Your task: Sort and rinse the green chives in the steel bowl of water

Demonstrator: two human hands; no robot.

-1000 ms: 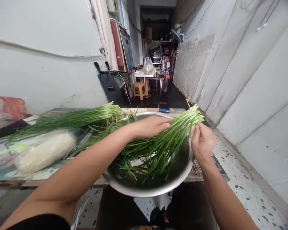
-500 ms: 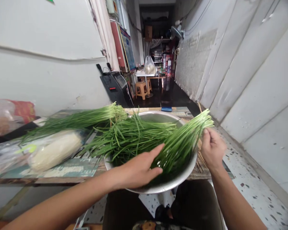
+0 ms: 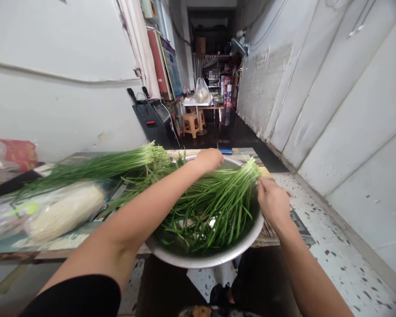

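Observation:
A wide metal basin [image 3: 237, 246] sits at the table's front right, full of long green chives [image 3: 214, 207]. My right hand [image 3: 273, 203] is closed round the pale cut ends of that bunch at the basin's right rim. My left hand [image 3: 208, 159] reaches across to the basin's far rim, curled down onto the chives there; its fingertips are hidden. A second bunch of chives [image 3: 95, 167] lies on the table to the left.
A clear plastic bag of white noodles or sprouts [image 3: 62, 211] lies on the table [image 3: 86, 235] at left. A red packet [image 3: 16, 154] stands by the wall. A blue object [image 3: 225, 151] sits at the table's far edge. Beyond are a stool [image 3: 191, 124] and a black machine [image 3: 152, 119].
My left hand has moved from the basin's near side to its far rim. My right hand has drawn the bunch's ends inward and lower over the basin.

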